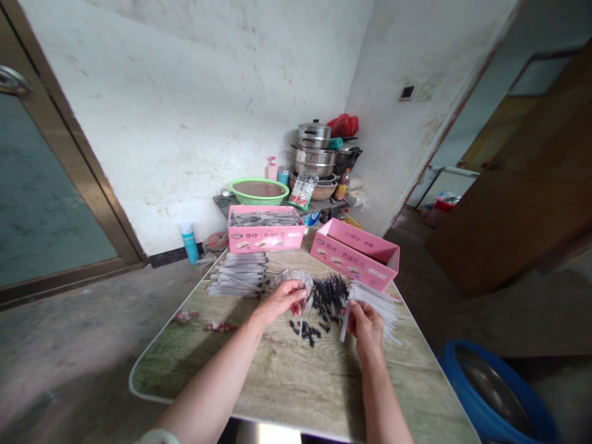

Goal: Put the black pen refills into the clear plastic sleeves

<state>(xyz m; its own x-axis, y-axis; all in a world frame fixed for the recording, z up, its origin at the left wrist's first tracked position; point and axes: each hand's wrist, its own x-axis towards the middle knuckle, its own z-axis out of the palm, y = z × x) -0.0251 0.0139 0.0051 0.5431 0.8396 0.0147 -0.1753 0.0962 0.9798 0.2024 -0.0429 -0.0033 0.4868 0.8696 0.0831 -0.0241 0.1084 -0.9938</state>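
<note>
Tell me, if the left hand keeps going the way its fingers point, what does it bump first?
Probably the pile of dark pen parts: the left hand points right and a bit away, fingertips almost at its edge. Depth is hard to judge.

The tabletop [296, 382] has a pale wood-grain pattern, a light rim and rounded corners. Directly between the two sets of fingers lies a heap of dark pen refills [329, 295], with small dark caps [306, 332] scattered just below it. Beyond the left fingers [298, 295] rests a stack of clear pen barrels [238, 274], and behind that a pink box [266, 229] filled with more. Beyond the right fingers [355, 314] a second pink box [356, 253] stands at an angle, with white tubes [377, 303] fanned beside them.
</note>
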